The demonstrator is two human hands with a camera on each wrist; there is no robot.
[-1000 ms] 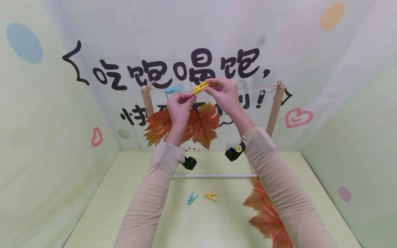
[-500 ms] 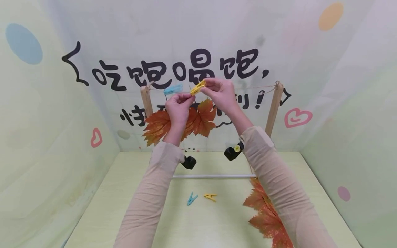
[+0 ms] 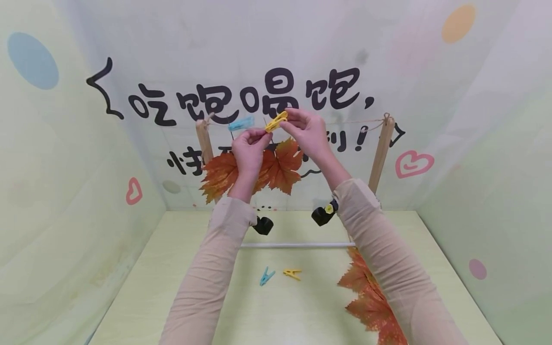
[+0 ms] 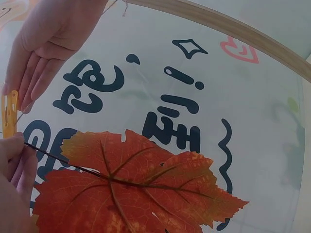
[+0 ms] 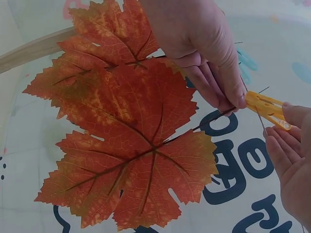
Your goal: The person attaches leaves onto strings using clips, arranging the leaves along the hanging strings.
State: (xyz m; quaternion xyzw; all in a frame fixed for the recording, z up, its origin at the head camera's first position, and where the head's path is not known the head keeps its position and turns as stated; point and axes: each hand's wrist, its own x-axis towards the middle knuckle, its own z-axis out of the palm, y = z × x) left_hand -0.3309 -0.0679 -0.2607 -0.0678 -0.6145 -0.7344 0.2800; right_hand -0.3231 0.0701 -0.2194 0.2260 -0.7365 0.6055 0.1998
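Observation:
My right hand (image 3: 308, 133) pinches a yellow clothespin (image 3: 276, 121) between thumb and fingers at the string (image 3: 355, 120). Just below, my left hand (image 3: 249, 154) pinches the dark stem of an orange-red artificial maple leaf (image 3: 283, 166). In the right wrist view that stem (image 5: 204, 124) runs up to the nose of the yellow clothespin (image 5: 268, 108), its tip poking out past the string. A blue clothespin (image 3: 241, 123) sits on the string to the left, above a second maple leaf (image 3: 219, 171) that my left hand partly covers.
Wooden posts (image 3: 381, 155) carry the string at both ends, and a white rod (image 3: 297, 245) crosses low between them. On the table (image 3: 284, 311) lie a blue clothespin (image 3: 267, 276) and a yellow clothespin (image 3: 293, 274). More maple leaves (image 3: 366, 287) lie beside my right sleeve.
The right hand and yellow clothespin have shifted slightly left, and the clothespin's tilt has changed a little. The held leaf's lower tip has risen. My left hand has barely moved.

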